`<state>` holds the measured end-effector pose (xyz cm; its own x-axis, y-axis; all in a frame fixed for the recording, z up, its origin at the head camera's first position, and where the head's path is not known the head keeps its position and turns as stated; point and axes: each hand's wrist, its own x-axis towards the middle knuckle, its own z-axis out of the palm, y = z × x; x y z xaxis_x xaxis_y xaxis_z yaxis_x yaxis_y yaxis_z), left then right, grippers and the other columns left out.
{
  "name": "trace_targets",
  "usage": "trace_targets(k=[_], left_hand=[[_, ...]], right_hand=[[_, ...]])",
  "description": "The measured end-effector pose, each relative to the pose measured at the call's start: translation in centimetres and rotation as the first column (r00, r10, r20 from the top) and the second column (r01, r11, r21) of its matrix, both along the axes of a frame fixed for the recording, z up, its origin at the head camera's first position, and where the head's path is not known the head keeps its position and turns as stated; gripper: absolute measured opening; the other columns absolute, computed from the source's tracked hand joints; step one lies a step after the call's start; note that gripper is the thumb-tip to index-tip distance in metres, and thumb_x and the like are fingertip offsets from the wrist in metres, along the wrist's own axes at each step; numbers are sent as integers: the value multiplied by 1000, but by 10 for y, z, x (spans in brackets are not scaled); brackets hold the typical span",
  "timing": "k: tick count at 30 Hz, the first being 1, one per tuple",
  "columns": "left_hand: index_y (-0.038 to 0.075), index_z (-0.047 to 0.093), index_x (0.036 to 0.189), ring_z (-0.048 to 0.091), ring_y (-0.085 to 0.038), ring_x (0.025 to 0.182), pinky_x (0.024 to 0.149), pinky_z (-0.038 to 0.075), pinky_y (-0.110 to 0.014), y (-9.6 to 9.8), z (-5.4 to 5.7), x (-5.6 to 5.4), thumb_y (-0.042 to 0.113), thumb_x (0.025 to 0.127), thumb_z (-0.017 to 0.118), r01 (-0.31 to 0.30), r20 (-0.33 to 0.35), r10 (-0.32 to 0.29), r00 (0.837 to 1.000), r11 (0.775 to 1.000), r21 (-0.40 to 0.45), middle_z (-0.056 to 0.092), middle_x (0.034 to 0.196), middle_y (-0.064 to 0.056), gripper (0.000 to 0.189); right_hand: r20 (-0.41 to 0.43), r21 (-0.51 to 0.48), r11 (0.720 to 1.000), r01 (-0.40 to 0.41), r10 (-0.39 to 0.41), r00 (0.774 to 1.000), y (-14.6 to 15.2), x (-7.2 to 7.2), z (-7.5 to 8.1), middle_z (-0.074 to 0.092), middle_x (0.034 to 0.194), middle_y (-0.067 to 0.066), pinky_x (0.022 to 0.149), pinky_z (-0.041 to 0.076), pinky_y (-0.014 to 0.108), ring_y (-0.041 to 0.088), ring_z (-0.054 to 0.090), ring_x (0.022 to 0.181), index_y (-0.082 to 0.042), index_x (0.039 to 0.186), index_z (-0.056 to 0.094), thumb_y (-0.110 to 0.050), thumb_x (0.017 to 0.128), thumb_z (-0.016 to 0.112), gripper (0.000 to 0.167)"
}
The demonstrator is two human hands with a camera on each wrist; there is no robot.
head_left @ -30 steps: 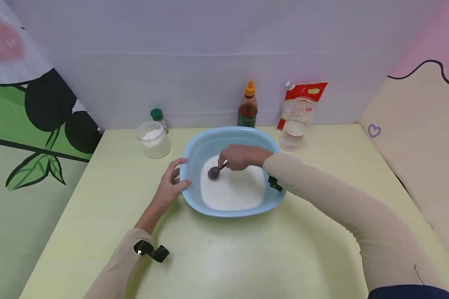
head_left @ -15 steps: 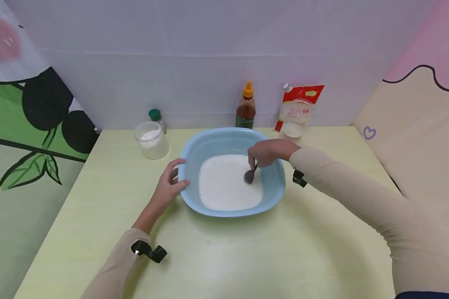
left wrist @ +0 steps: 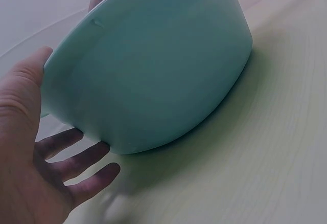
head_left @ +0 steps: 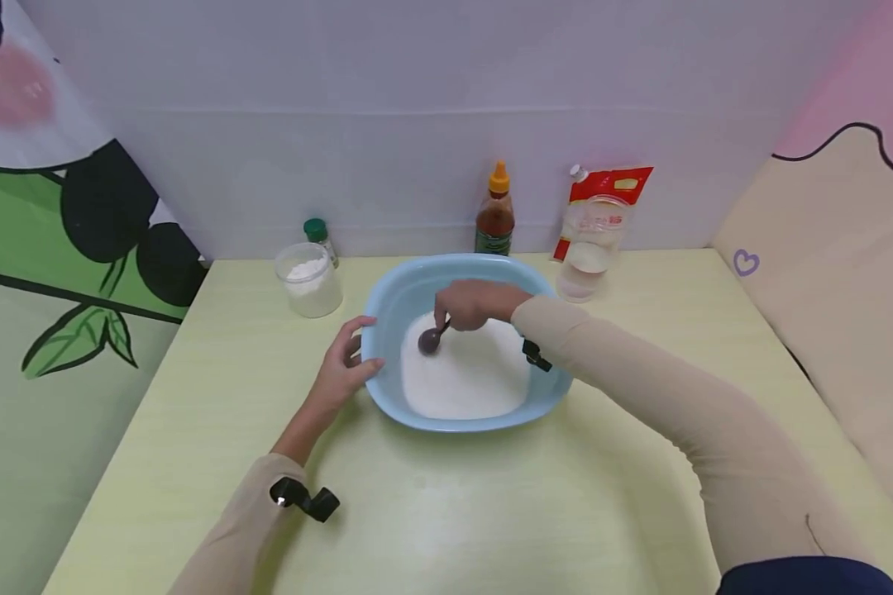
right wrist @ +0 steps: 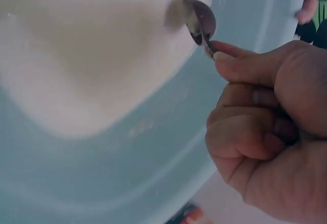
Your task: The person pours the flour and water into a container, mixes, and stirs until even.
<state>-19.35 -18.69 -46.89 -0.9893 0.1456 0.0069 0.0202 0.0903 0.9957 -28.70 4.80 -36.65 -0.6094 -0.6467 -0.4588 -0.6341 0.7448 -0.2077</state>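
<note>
A light-blue plastic basin [head_left: 457, 425] with milky white liquid [head_left: 465, 380] in its bottom sits mid-table. My left hand [head_left: 342, 364] holds the basin's left rim. In the left wrist view the thumb [left wrist: 33, 68] lies at the rim and other fingers [left wrist: 82, 162] are spread by the outer wall. Reaching over the basin, my right hand [head_left: 472, 304] pinches the short handle of a dark brown round-bowled spoon [head_left: 428, 341]. The right wrist view shows thumb and forefinger on the handle and the spoon bowl [right wrist: 202, 19] at the liquid's surface, near the basin wall.
Behind the basin stand an orange-capped sauce bottle [head_left: 494, 219], a red-and-white spouted pouch [head_left: 610, 186] and a clear container [head_left: 584, 268] before it. At the back left are a clear jar of white powder [head_left: 308, 285] and a green-capped bottle [head_left: 318, 233].
My right hand carried the spoon to the basin's right side half a second ago, and it is back at the left side now. The left hand has stayed on the rim.
</note>
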Motion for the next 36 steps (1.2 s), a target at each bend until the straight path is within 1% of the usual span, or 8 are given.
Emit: trace_targets(k=[5, 8, 10, 13, 17, 22, 29, 36], left_hand=[[8, 37, 144, 57, -42, 115, 76, 60, -27, 1, 1, 1, -4, 86, 57, 0, 6, 0, 1000, 1000, 4, 47, 138, -35, 63], [8, 37, 145, 57, -43, 115, 76, 59, -27, 0, 2, 2, -4, 86, 57, 1, 6, -1, 1000, 1000, 0, 47, 137, -35, 63], [8, 37, 145, 56, -43, 115, 76, 59, -26, -1, 2, 1, -4, 86, 57, 4, 8, -4, 1000, 1000, -4, 47, 137, -35, 63], [9, 37, 145, 57, -41, 115, 76, 59, -25, -3, 3, 2, -4, 86, 57, 0, 7, 0, 1000, 1000, -7, 47, 137, -34, 63], [8, 36, 145, 58, -36, 111, 75, 59, -26, -4, 3, 2, -4, 86, 57, -5, -1, 5, 1000, 1000, 0, 47, 137, -34, 63], [5, 35, 143, 61, -33, 108, 73, 60, -27, 0, 0, 1, -5, 86, 58, 1, -12, -1, 1000, 1000, 10, 47, 137, -37, 63], [8, 37, 145, 57, -43, 115, 76, 60, -26, 3, -1, 2, -4, 86, 56, -8, -5, 8, 1000, 1000, 12, 47, 138, -36, 63], [9, 37, 144, 57, -43, 115, 75, 60, -28, 1, 1, 3, -4, 86, 57, -13, 4, 13, 1000, 1000, -1, 47, 139, -35, 63]], right_hand=[[-42, 44, 992, 119, -117, 992, 36, -13, 7, 66, 124, 7, 100, 52, 41, 27, 56, 105, -12, 125, 69, -4, 94, 62, 32], [-6, 70, 980, 184, -184, 983, 59, -9, 11, 65, 122, 7, 101, 52, 46, 29, 56, 106, -14, 124, 67, -8, 93, 65, 32], [32, 94, 977, 190, -193, 981, 70, -3, 13, 64, 121, 7, 101, 52, 47, 29, 56, 107, -16, 123, 66, -9, 93, 66, 31], [85, 107, 988, 112, -121, 989, 74, 8, 13, 66, 121, 5, 99, 52, 42, 25, 56, 107, -17, 120, 69, -7, 94, 63, 28], [130, 54, 998, -36, 29, 991, 57, 25, 8, 69, 123, 3, 94, 53, 33, 19, 60, 107, -17, 118, 74, -4, 95, 60, 30], [124, 8, 995, -100, 99, 987, 21, 37, 2, 70, 125, 0, 85, 53, 27, 16, 61, 105, -19, 119, 74, -1, 95, 57, 35], [57, 9, 999, -47, 47, 997, 1, 16, -3, 66, 129, 1, 89, 52, 29, 19, 57, 104, -18, 123, 72, 0, 95, 55, 37], [-8, 42, 997, 66, -66, 998, 34, -3, 4, 66, 128, 6, 98, 52, 38, 25, 56, 106, -13, 124, 70, -2, 95, 60, 33]])
